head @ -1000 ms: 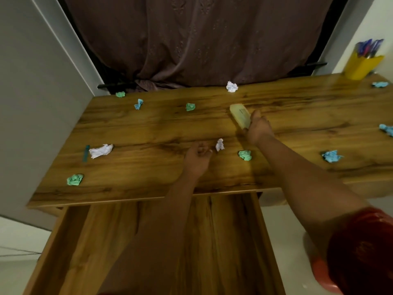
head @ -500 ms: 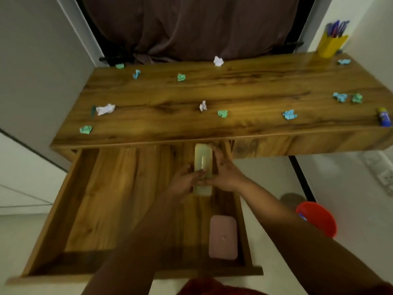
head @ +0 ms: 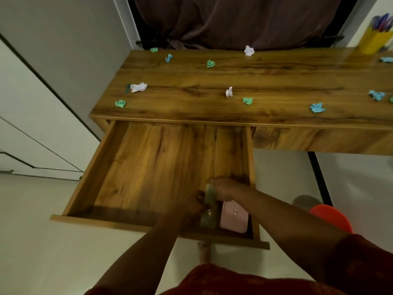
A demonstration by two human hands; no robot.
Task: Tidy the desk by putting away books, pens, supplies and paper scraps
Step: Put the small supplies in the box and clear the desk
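Gripping pale green case [head: 209, 193], both hands' grip clamped, left hand [head: 192, 206], right hand [head: 223, 188]

Desk [head: 276, 81]: brown wood grain. Paper scraps: green [head: 120, 103], white [head: 138, 87], blue [head: 317, 107]. Pouch [head: 234, 218]: pink. Pen cup [head: 375, 42]: yellow. Curtain [head: 234, 20]: dark brown.

left hand [head: 191, 206] grip curled | right hand [head: 224, 189] grip curled, arms extended

dark curtain [head: 234, 20] behind wooden desk [head: 276, 81]; grey wall [head: 63, 39]; pale floor [head: 42, 252].
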